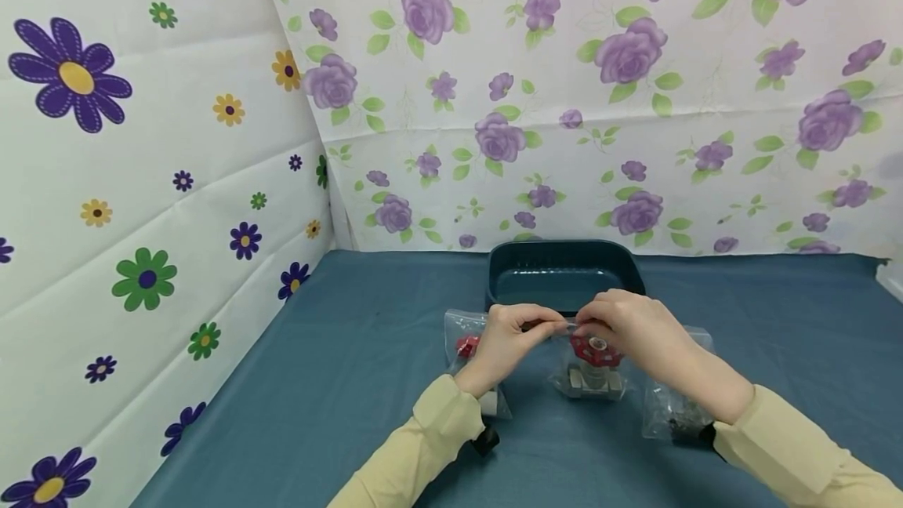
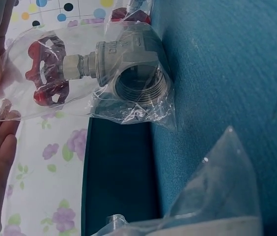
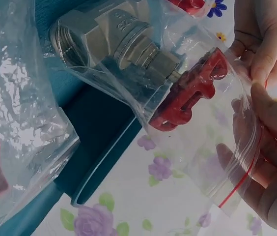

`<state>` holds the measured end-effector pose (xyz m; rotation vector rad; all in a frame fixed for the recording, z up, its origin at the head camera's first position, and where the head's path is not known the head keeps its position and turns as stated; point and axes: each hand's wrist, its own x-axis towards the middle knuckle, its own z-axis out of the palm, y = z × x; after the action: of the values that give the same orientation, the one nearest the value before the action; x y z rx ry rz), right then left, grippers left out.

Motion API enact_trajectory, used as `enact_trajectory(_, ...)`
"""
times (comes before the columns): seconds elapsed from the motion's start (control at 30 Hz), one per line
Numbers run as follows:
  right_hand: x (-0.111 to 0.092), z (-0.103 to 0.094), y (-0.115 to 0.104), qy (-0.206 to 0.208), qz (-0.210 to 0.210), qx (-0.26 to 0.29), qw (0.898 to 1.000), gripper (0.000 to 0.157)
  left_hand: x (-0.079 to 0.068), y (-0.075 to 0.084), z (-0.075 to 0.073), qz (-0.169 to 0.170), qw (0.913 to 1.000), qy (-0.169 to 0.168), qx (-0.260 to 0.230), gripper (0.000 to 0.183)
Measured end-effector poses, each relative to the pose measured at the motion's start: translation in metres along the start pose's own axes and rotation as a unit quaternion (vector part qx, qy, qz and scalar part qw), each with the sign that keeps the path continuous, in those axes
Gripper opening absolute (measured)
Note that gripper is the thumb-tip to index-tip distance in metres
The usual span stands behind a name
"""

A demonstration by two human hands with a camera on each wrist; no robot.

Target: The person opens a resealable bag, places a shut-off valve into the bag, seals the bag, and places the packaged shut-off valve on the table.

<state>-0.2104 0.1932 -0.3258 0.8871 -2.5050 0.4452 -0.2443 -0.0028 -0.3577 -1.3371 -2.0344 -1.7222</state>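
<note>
A metal gate valve (image 1: 594,381) with a red handwheel (image 1: 596,350) stands upright inside a clear zip bag (image 3: 192,162). Both hands pinch the bag's top edge, above the handwheel. My left hand (image 1: 509,342) grips its left part between thumb and fingers. Close beside it, my right hand (image 1: 635,329) holds the edge further right, thumb and fingertips along the red zip line (image 3: 241,184). In the left wrist view, the valve's threaded opening (image 2: 141,83) faces the camera through the plastic.
A dark teal tray (image 1: 564,244) stands behind the hands. By the left forearm lies another clear bag (image 1: 460,326) with a red part in it. Under the right forearm is a further clear bag (image 1: 659,414). Flowered curtains (image 1: 451,100) rise beyond the blue tablecloth (image 1: 339,398).
</note>
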Motion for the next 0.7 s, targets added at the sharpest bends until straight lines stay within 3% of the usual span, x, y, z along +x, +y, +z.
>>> enact_trajectory(0.43, -0.0010, 0.0039, -0.0015, 0.015, -0.012, -0.023, 1.000, 0.013, -0.0003, 0.0016, 0.0013, -0.015, 0.9998, 0.011, 0.007, 0.013)
enact_trajectory(0.7, 0.0007, 0.0033, -0.0017, -0.003, 0.024, -0.007, 1.000, 0.013, 0.0006, -0.0001, 0.0012, -0.012, 0.9999, 0.009, -0.007, 0.012)
